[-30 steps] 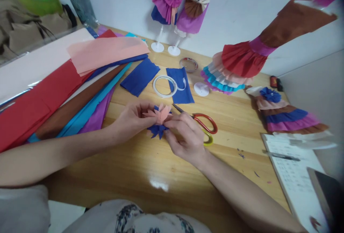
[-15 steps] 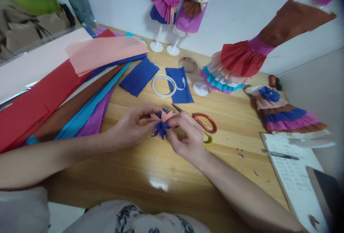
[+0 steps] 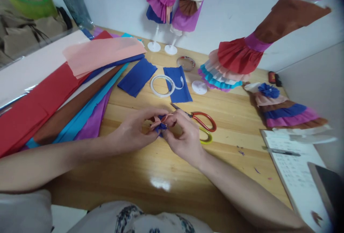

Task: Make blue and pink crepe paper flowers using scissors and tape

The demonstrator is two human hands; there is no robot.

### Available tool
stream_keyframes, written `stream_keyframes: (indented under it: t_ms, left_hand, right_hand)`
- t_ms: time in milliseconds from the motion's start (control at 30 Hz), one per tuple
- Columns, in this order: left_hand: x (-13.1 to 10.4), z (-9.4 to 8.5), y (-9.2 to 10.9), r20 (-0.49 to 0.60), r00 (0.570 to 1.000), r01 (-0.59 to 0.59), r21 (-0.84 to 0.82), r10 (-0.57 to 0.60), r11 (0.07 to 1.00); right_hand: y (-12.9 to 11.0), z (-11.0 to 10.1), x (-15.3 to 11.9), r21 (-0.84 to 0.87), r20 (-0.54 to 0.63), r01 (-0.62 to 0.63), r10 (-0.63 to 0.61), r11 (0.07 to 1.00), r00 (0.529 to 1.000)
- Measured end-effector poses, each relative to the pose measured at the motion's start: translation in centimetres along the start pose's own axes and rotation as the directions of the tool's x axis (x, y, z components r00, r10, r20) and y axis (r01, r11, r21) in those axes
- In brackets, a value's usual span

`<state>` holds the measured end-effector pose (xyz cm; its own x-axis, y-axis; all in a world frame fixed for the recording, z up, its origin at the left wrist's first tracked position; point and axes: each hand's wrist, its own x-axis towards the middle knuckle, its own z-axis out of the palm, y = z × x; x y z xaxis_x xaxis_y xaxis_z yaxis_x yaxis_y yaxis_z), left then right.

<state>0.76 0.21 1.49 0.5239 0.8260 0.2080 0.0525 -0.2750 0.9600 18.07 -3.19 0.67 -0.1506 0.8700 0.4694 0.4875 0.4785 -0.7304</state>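
Note:
Between my fingertips is a small paper flower (image 3: 161, 127) with pink and dark blue petals, held just above the wooden table. My left hand (image 3: 138, 127) pinches its left side, thumb below and forefinger above. From the right, my right hand (image 3: 185, 136) grips the petals between thumb and fingers. Much of the flower is covered by the fingers. Scissors with red handles (image 3: 205, 121) lie right behind my right hand, and a yellow-handled tool (image 3: 206, 136) shows partly beside that hand. Farther back, a roll of white tape (image 3: 152, 86) rests partly on a blue paper piece (image 3: 181, 95).
Folded coloured crepe paper (image 3: 51, 100) covers the left side. Small paper dresses on stands (image 3: 154, 46) are at the back; a larger paper dress (image 3: 240, 57) leans at right. A notebook (image 3: 292, 172), pen (image 3: 285, 152) and phone (image 3: 328, 186) lie at the right edge.
The flower's petals, spread out before, are now gathered and more hidden by my fingers. My left hand has closed in from the left. The view has shifted slightly.

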Motion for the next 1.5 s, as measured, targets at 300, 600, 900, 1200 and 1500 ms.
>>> stream_keyframes:
  t_ms: [300, 600, 900, 1200, 1500]
  left_hand:
    - [0.6, -0.4, -0.1, 0.015, 0.980, 0.197, -0.216, -0.199, 0.956]
    - [0.7, 0.0, 0.4, 0.047, 0.941, 0.332, -0.321, -0.335, 0.887]
    - [1.0, 0.0, 1.0, 0.131, 0.900, 0.435, -0.209, -0.415, 0.876]
    - [1.0, -0.1, 0.9, 0.188, 0.843, 0.537, -0.331, -0.504, 0.776]
    - [1.0, -0.7, -0.3, 0.235, 0.836, 0.545, -0.450, -0.495, 0.707]
  right_hand:
    - [1.1, 0.7, -0.2, 0.365, 0.124, -0.271, 0.242, 0.891, 0.962]
    - [0.9, 0.7, -0.2, 0.363, 0.095, -0.293, 0.278, 0.885, 0.956]
    - [0.9, 0.7, 0.1, 0.495, 0.107, -0.391, 0.392, 0.776, 0.914]
    - [1.3, 0.6, 0.2, 0.604, 0.169, -0.421, 0.407, 0.677, 0.897]
    - [2.1, 0.4, -0.1, 0.642, 0.244, -0.457, 0.401, 0.616, 0.883]
